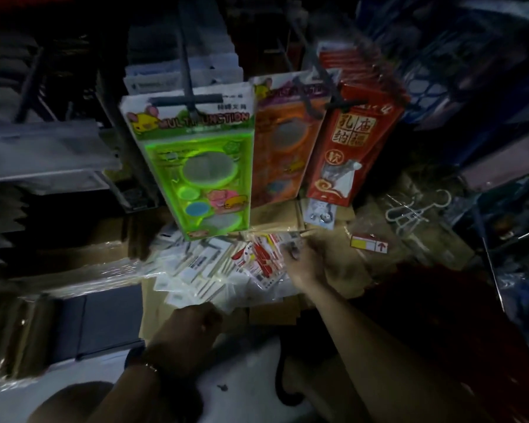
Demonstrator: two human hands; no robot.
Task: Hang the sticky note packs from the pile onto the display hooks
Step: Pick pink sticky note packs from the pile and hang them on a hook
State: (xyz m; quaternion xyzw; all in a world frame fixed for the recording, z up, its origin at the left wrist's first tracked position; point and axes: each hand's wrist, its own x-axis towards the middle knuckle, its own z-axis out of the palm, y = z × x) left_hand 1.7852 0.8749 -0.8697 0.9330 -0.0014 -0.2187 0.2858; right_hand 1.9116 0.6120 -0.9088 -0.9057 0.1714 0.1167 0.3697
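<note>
Sticky note packs in clear wrappers (202, 270) lie heaped on brown cardboard (342, 270) under black wire display hooks (185, 100), within easy reach. Right hand (303, 267) pinches a red-and-white pack (263, 261); left hand (190, 328) curls at the heap's edge, grasp unclear.

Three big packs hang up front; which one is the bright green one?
The green pack, leftmost of the three. The orange pack hangs in the middle and the red pack on the right.
</note>
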